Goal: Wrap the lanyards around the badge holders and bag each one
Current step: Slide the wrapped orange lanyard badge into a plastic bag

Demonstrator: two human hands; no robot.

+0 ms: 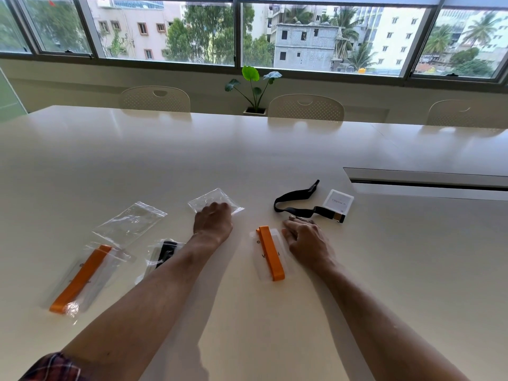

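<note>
We have one wide-angle view, worn on the head, looking forward and down across the table [275, 149] from its near edge, close over both forearms, facing the windows [330, 37] beyond.

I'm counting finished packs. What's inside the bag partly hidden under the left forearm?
Inside that bag a black lanyard shows. The left forearm covers the rest, so any badge holder cannot be seen.

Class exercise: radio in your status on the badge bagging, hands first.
Left hand on empty bag, fingers curled. Right hand flat beside wrapped orange badge, unbagged. Black lanyard badge unwrapped. Nothing blocking.
</note>
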